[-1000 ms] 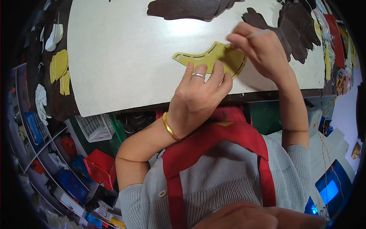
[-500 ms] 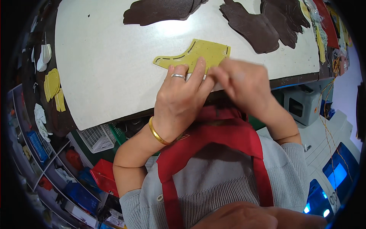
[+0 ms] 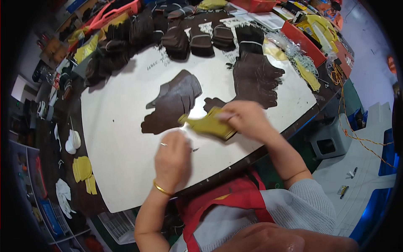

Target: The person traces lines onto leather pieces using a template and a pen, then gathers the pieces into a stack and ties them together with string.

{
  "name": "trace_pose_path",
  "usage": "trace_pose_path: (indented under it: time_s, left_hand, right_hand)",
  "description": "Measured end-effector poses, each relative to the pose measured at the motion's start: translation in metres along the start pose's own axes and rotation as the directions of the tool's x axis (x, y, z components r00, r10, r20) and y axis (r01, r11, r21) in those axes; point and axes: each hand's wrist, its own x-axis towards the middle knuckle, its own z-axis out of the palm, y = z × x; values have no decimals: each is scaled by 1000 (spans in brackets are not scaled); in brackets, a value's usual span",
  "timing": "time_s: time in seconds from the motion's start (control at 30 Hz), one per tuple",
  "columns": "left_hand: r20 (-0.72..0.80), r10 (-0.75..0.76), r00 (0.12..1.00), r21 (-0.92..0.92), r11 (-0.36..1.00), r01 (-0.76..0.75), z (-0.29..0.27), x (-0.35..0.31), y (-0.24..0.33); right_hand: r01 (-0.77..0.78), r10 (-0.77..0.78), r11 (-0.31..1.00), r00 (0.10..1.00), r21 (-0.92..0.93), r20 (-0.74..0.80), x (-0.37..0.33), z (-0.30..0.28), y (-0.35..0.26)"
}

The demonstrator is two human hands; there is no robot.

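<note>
A yellow shoe-upper pattern piece [image 3: 208, 126] is raised off the white work board [image 3: 126, 164], with my right hand [image 3: 249, 122] closed on its right end. To its lower left, my left hand [image 3: 172, 157] is apart from it, over the board, a ring on one finger. Motion smears that hand's fingertips, so whether they pinch anything is unclear. Just beyond it lies a fanned stack of dark brown leather pieces [image 3: 168, 113], the upper ones greyer. More brown cut pieces [image 3: 256, 80] overlap behind my right hand, partly hidden by it.
Banded bundles of brown pieces [image 3: 175, 44] line the board's far edge. Red bins [image 3: 300, 40] and tangled pale string [image 3: 304, 59] stand far right. Yellow pieces [image 3: 82, 169] and a white glove [image 3: 63, 195] lie at left. A grey stool [image 3: 329, 140] stands beyond the right edge.
The yellow pattern piece has left the board and is now in my right hand. My left hand has come off it. The view has shifted, showing more of the far table.
</note>
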Motion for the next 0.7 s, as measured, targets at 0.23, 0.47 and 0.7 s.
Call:
trace_pose_path:
  time_s: [0.23,0.47,0.7]
  left_hand:
    - [170,-100,980,350,936,35,2,2,-73]
    - [103,92,990,90,991,-101,-7,-14,-24]
    - [120,-13,993,64,998,5,0,-45,40]
  right_hand:
    - [-245,219,964,951,-100,-220,-6,-38,46]
    - [-64,130,957,966,283,-224,4,-8,19]
    - [-34,17,972,997,231,76,1,46,11]
